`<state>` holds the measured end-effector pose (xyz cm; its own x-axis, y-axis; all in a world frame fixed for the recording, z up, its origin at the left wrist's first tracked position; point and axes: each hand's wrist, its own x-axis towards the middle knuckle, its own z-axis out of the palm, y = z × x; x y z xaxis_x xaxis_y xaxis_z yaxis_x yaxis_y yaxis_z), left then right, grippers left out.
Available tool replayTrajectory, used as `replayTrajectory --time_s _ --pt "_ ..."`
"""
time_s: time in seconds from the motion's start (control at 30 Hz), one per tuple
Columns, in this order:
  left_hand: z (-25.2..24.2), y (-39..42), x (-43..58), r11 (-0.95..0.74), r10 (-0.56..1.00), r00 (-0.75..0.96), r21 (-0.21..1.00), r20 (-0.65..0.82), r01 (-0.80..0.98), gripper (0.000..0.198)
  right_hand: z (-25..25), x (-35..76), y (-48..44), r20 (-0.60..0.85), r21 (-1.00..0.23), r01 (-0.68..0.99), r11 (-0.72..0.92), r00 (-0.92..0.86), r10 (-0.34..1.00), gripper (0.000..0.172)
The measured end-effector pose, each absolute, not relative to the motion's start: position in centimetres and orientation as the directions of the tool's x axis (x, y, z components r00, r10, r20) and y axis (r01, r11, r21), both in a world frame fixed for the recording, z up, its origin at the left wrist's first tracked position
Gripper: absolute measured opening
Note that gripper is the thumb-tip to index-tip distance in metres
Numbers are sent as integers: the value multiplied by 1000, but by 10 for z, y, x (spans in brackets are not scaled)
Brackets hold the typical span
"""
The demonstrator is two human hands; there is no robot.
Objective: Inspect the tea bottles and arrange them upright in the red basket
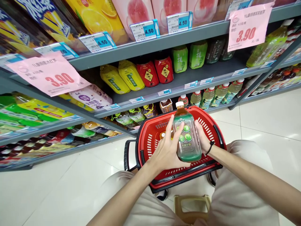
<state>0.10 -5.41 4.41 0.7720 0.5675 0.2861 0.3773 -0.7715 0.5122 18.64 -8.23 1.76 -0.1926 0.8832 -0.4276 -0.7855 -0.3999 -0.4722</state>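
Observation:
A large green-labelled drink bottle (189, 141) with a white cap is held between both my hands, over the red shopping basket (150, 128). My left hand (164, 149) grips its left side, with fingers spread across the front of the label. On the other side, my right hand (203, 138) presses against the bottle, its wrist wearing a black band. Inside the basket, an item with an orange-brown look (163, 134) shows partly behind my left fingers. The bottle tilts slightly, cap toward the shelf.
Ahead, a grey shelf unit (150, 45) carries yellow bottles (128, 75), red bottles (156, 72) and green bottles (188, 58). Several capped bottles (218, 95) line the bottom shelf. Pink price signs (50, 73) hang off the edges. A low tan stool (191, 216) is between my legs.

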Motion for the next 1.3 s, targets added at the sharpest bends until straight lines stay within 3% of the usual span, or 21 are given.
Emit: replayTrajectory --time_s 0.2,0.4,0.6,0.7,0.77,0.9,1.17,1.3 --pt "44 -49 -3 -761 577 784 499 230 414 156 13 184 -81 -466 -483 -774 -410 -170 869 55" --pt "42 -35 -13 -743 586 801 475 121 471 160 11 189 -82 -458 -601 -713 -362 -64 887 42" --pt "34 -31 -15 -732 584 810 466 54 497 156 10 189 -82 -400 -726 -623 -291 39 915 46" --pt "37 -32 -13 -697 593 801 547 77 464 148 8 187 -82 -463 -657 -671 -344 -1 886 44" --pt "43 -32 -12 -671 599 796 599 89 437 132 9 185 -82 -481 -571 -740 -355 -49 875 37" --pt "54 -30 -10 -631 617 786 624 45 460 107 16 179 -81 -459 -480 -835 -269 -23 888 27" --pt "54 -27 -11 -605 644 762 564 -69 562 105 11 179 -81 -558 -427 -831 -356 -68 827 21" --pt "57 -27 -13 -616 641 766 560 -54 555 103 5 184 -82 -560 -396 -829 -395 -123 819 22"
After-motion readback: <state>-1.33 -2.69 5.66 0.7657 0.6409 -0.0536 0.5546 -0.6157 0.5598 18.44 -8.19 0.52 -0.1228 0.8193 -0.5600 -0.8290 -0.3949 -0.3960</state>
